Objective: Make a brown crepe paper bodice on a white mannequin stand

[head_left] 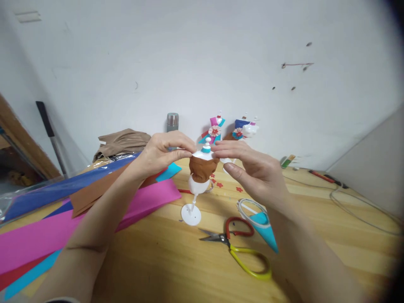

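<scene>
A small white mannequin [198, 187] stands upright on a thin stem with a round base. Brown wrap [203, 168], paper or cloth, goes around its bust, and a turquoise band circles the neck. At the left shoulder, my left hand [164, 151] is closed in a pinch on the wrap's upper edge. My right hand [255, 168] has its fingers stretched out, with the tips by the right shoulder and the thumb apart. Scissors [224, 238] with one red and one yellow handle lie in front, beside a roll of white tape [241, 206] and a turquoise piece [265, 231].
Coloured strips [154, 198] lie in a pile on the left, near brown fabric [121, 141]. Two decorated mannequins [215, 130] and a flask [172, 122] stand by the wall. Small red flowers [220, 185] lie behind the mannequin. A cable [347, 202] runs along the right side.
</scene>
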The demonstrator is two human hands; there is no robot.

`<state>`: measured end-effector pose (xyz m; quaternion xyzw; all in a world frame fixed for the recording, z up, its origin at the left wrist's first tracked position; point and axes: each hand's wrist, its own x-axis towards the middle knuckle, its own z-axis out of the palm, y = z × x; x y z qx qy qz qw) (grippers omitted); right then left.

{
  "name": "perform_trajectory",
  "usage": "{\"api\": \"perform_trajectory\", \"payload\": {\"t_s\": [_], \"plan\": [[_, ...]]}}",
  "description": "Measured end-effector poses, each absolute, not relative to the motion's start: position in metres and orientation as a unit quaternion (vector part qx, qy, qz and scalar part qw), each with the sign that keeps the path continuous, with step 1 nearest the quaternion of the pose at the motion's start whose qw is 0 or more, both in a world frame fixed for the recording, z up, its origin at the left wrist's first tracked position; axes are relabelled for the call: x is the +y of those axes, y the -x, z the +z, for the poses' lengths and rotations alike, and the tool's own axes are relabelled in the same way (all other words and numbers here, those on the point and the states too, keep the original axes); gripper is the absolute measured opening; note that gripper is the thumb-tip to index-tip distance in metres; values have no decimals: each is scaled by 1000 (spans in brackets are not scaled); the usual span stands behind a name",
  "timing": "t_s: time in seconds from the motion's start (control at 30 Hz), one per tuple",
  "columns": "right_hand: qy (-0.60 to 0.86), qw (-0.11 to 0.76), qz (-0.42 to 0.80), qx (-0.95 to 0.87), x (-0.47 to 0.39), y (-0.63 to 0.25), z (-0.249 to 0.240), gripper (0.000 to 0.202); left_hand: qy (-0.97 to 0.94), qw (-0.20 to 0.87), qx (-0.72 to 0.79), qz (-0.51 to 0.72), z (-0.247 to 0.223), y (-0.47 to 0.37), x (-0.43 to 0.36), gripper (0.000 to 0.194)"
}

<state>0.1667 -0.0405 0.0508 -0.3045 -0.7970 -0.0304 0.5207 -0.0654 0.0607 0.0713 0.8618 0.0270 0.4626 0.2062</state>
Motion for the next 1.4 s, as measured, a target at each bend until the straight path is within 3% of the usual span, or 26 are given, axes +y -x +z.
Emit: {"api": "perform_trajectory", "payload": {"t_s": [0.3, 0.7, 1.17, 1.4], "plan": [[311, 524, -26, -792, -39, -168, 50, 29, -879, 169, 19, 445, 72, 65, 63, 10], [310, 517, -36, -797, -38, -170, 50, 31, -892, 8, 6, 451, 72, 65, 61, 13], [319, 518, -26, -793, -42, -167, 51, 32, -894, 122, 44, 429, 76, 67, 60, 10], [331, 532, -47, -778, -43, -163, 51, 29, -880, 80, 75, 462, 72, 59, 40, 17]]}}
